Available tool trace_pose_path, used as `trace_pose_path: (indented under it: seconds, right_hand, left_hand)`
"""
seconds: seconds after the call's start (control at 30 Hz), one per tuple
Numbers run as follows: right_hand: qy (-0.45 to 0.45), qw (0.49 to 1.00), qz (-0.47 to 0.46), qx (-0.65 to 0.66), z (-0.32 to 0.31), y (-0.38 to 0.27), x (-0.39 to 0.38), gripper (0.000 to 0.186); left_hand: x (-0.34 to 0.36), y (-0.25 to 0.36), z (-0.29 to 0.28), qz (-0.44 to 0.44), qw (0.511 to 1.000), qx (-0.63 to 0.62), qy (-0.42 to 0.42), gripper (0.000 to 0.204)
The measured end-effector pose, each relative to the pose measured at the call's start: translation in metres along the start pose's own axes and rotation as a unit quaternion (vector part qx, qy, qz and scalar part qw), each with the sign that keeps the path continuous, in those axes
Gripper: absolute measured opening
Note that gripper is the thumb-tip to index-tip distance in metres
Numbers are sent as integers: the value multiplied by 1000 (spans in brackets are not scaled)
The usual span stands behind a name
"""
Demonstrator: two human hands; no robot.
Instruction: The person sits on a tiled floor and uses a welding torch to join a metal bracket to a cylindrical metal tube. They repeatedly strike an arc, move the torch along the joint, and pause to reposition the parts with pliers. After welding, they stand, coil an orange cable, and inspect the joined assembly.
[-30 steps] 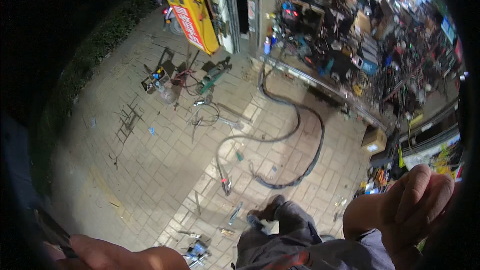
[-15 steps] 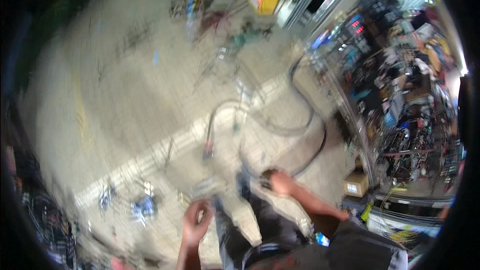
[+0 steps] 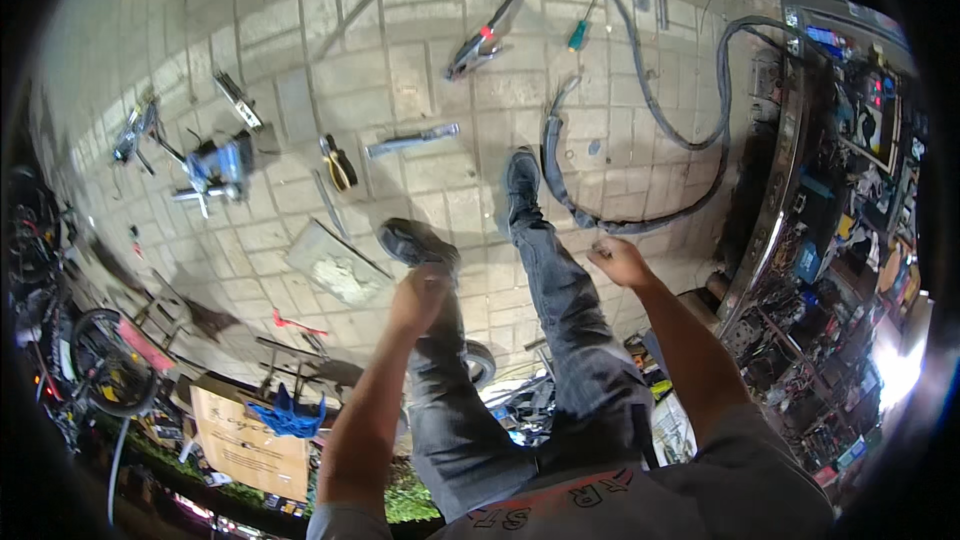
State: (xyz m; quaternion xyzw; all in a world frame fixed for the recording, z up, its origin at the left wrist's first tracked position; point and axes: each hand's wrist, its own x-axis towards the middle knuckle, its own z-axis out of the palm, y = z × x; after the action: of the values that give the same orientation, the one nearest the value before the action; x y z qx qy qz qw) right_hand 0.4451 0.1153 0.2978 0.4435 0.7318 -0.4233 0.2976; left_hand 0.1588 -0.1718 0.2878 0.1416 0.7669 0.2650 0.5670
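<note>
- Evidently, the left hand (image 3: 422, 292) is being held loosely curled over the left leg (image 3: 438, 365); whether anything is being gripped cannot be told.
- The right hand (image 3: 620, 262) is being held half-curled beside the right leg (image 3: 568, 300); whether anything is being pinched cannot be told either.
- Near the left hand, a board (image 3: 313, 245) with a pale patch is being borne by the paving (image 3: 440, 185).
- Just beyond the right hand, the paving is being crossed by a curving cable (image 3: 625, 227).
- Farther ahead, pliers (image 3: 345, 172), a clamp (image 3: 465, 62) and a screwdriver (image 3: 578, 35) are being lit.
- At lower left, cardboard (image 3: 225, 430) is being partly covered by a blue cloth (image 3: 290, 418).
</note>
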Motion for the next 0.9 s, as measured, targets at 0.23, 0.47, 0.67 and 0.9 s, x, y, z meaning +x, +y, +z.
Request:
trace_pose_path:
  seconds: [0.23, 0.47, 0.67, 0.9]
  right_hand:
    - [-2, 998, 39, 50, 46, -32, 114, 35]
    - [-11, 988, 35, -150, 64, 57, 221, 33]
    - [39, 993, 12, -112, 63, 138, 262, 35]
    - [275, 959, -63, -15, 103, 142, 293, 45]
  left_hand:
    - [13, -84, 28, -113, 992, -47, -16, 41]
    - [113, -173, 39, 4, 995, 101, 17, 30]
    - [232, -187, -25, 129, 957, 198, 167, 21]
    - [295, -199, -43, 332, 863, 350, 151, 17]
